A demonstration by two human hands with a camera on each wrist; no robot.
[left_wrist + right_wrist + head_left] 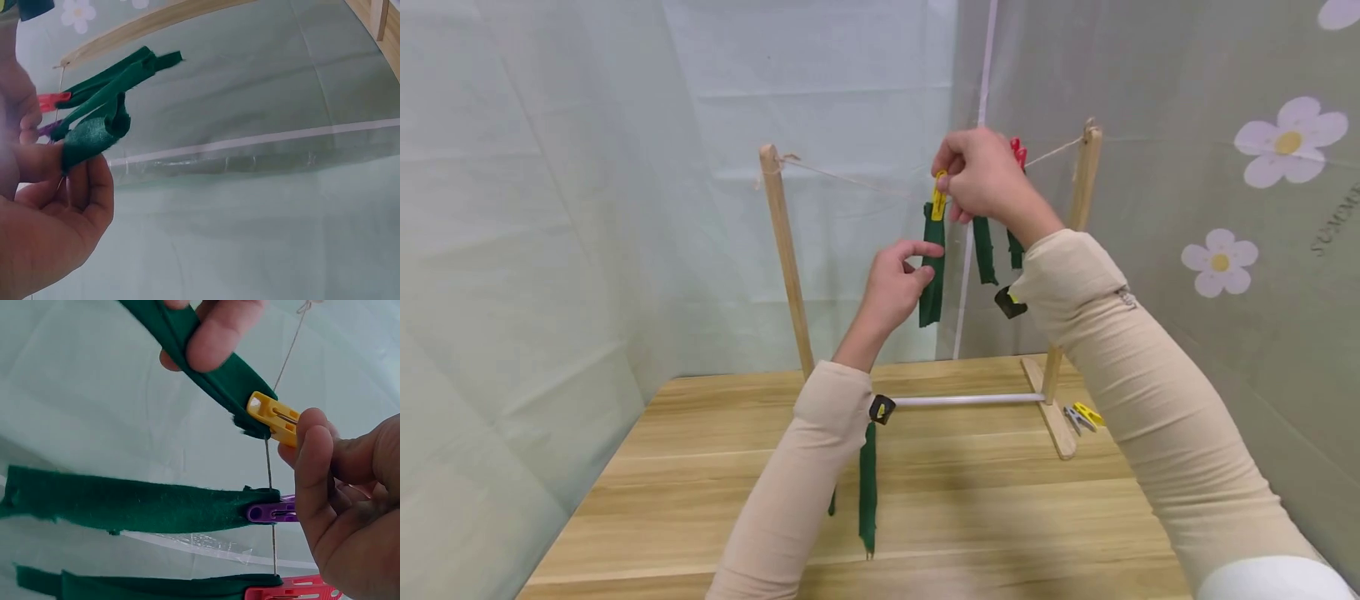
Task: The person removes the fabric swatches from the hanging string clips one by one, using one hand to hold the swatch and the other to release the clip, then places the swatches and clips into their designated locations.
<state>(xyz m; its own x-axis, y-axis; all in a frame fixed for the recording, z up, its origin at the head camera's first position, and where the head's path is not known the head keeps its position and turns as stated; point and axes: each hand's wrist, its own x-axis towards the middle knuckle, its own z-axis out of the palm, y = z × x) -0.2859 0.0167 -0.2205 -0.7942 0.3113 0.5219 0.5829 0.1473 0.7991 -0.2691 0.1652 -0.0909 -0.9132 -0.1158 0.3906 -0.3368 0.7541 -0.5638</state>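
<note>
My right hand (pixel 988 177) pinches the handle end of a yellow clothespin (pixel 938 205) up at the string (pixel 850 180). The clothespin's jaws sit on the top of a green cloth strip (pixel 931 302), folded over the string. Lower down, my left hand (pixel 891 285) holds this strip between thumb and fingers. Beside it hang two more green strips, one held by a purple clothespin (pixel 270 513) and one by a red clothespin (pixel 289 589). In the head view, my right hand hides the purple clothespin.
The string runs between a left wooden post (pixel 787 258) and a right wooden post (pixel 1084 183), joined low down by a white bar (pixel 962 401). Grey and yellow clothespins (pixel 1086 415) lie by the right foot. Another green strip (pixel 868 492) lies on the wooden table (pixel 970 517), near my left sleeve.
</note>
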